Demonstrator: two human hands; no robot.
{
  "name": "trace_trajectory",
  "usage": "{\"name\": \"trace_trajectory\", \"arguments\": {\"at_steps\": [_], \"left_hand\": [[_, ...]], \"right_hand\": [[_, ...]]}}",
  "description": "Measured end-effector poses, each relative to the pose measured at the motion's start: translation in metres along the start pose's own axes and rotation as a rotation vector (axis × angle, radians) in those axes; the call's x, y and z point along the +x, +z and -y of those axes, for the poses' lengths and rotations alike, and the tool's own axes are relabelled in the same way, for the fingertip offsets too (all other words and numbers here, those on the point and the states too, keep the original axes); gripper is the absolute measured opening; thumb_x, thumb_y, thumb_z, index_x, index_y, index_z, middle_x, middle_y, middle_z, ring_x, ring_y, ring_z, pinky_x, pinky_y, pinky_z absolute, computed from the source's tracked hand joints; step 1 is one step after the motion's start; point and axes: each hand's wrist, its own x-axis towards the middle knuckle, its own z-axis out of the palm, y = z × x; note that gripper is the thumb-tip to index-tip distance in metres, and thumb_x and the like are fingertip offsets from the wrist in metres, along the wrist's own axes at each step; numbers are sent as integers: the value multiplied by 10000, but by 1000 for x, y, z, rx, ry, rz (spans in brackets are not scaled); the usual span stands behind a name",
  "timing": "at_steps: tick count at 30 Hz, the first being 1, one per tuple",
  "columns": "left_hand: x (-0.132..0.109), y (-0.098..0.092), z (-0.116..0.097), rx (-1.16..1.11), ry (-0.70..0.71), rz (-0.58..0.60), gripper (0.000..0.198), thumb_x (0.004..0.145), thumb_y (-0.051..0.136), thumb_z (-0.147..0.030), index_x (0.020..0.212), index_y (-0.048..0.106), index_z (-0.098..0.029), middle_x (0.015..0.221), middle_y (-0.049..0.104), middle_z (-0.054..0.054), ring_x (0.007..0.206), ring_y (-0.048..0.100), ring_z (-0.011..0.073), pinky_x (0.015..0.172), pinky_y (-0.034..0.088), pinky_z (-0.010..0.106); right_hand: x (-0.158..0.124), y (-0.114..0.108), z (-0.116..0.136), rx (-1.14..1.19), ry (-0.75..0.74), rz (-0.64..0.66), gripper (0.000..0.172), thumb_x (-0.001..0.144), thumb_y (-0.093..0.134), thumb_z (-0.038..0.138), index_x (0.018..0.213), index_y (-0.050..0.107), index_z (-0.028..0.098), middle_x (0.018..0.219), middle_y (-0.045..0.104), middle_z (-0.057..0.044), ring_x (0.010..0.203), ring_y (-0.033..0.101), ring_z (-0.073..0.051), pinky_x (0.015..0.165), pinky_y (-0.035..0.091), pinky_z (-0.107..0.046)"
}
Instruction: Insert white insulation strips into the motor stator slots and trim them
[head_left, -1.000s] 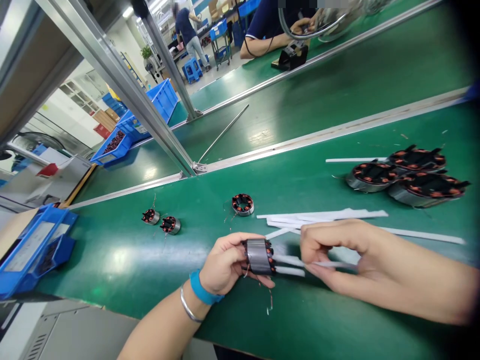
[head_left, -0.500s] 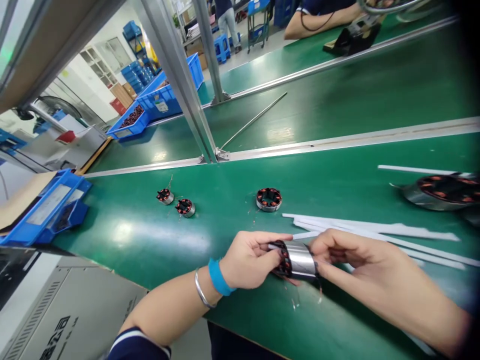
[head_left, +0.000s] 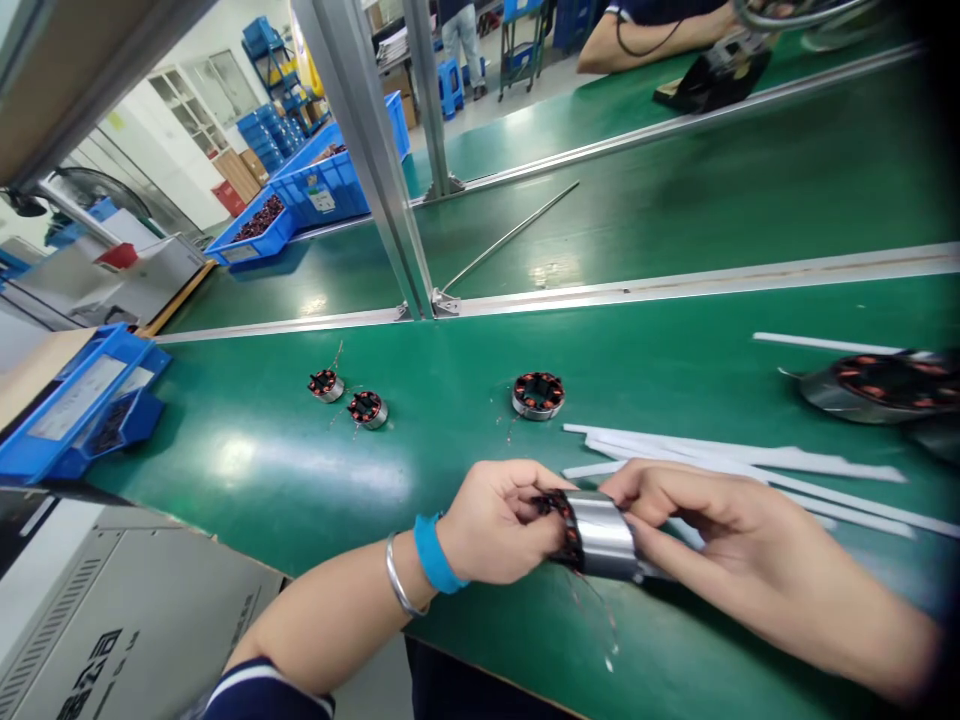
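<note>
Between my hands, just above the green bench, is a motor stator (head_left: 604,535) with a silver steel ring, black insulation and copper windings. My left hand (head_left: 506,525) is closed on its wound left end, fingers partly hidden inside or behind it. The thumb and fingers of my right hand (head_left: 720,545) pinch the opposite end; what the fingertips press there is hidden. Thin wire ends (head_left: 600,615) dangle below the stator. Several white strips (head_left: 750,465) lie behind and beneath my right hand. A further stator (head_left: 538,396) stands on the bench beyond my hands.
Two small stators (head_left: 367,409) sit to the left, with larger ones (head_left: 877,385) at the right edge. An aluminium post (head_left: 382,170) rises from the bench rail. Blue bins (head_left: 97,400) stand at far left. Across the bench a person's forearm (head_left: 645,40) rests.
The stator has turned slightly in my hands, showing more of its silver side. My right fingers have shifted a little left along its end. The view has tilted slightly.
</note>
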Motion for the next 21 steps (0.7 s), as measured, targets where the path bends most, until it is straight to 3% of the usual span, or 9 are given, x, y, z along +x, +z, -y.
{"name": "trace_trajectory", "arguments": {"at_steps": [3, 5, 8, 11, 15, 21], "left_hand": [[-1, -2, -10, -79, -53, 38, 318, 546, 803, -154, 812, 639, -98, 706, 675, 32, 592, 636, 119, 548, 550, 232], [0, -4, -17, -120, -99, 59, 355, 542, 829, -166, 830, 632, -98, 702, 678, 31, 572, 645, 136, 511, 566, 252], [1, -8, -25, -143, -94, 67, 385, 546, 843, -140, 848, 605, -117, 662, 663, -1, 540, 639, 130, 463, 570, 241], [3, -11, -26, -133, -58, 61, 369, 573, 838, -140, 826, 570, -134, 615, 634, -29, 563, 645, 128, 455, 576, 228], [6, -15, -22, -95, -85, 50, 368, 581, 841, -170, 810, 554, -136, 585, 613, -38, 576, 649, 132, 431, 567, 210], [7, -14, -23, -67, -95, 12, 369, 585, 840, -211, 806, 555, -134, 663, 661, -13, 541, 641, 119, 401, 549, 193]], "right_hand": [[4, -28, 0, 43, 102, 55, 363, 810, 594, 568, 756, 675, 218, 840, 705, -65, 749, 659, -192, 670, 551, -303], [4, -52, -5, -50, 111, -16, 373, 820, 573, 579, 882, 689, 230, 917, 703, -76, 825, 659, -214, 715, 546, -323], [0, -73, -16, -332, 56, 2, 291, 860, 534, 494, 802, 646, 232, 883, 668, -71, 799, 628, -204, 723, 513, -331], [-3, -65, -29, -592, 29, 100, 218, 838, 536, 375, 692, 582, 220, 834, 608, -51, 654, 581, -174, 591, 462, -312], [0, -44, -32, -788, -14, 69, 118, 827, 509, 250, 742, 578, 204, 848, 571, -36, 605, 563, -142, 548, 419, -281], [-7, -52, -27, -926, 96, 122, 95, 686, 526, 128, 617, 532, 193, 767, 566, -51, 527, 506, -133, 457, 305, -275]]}}
